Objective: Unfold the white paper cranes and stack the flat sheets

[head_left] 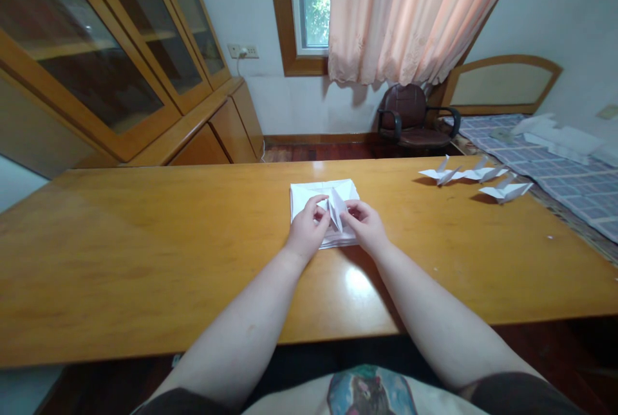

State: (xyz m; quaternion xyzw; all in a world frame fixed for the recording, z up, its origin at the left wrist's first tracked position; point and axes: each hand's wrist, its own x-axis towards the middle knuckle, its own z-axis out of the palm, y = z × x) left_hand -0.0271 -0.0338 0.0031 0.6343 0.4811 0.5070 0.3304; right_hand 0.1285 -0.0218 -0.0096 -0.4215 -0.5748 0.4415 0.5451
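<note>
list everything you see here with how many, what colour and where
folded paper: 1, white, between the hands
paper stack: 1, white, on the table beneath the hands
paper birds: 3, white, table's far right
table: 1, yellow-brown, across the middle
cabinet: 1, brown with glass doors, left
wall socket: count unclear, pale, back wall
window: 1, brown-framed, back wall
curtain: 1, pink, over the window's right
chair: 1, dark brown with black arms, behind the table
bed: 1, blue-grey checked cover, right
items on bed: count unclear, mostly white, upper right
left grip: 1, bare, on the folded paper
right grip: 1, bare, on the folded paper
</note>
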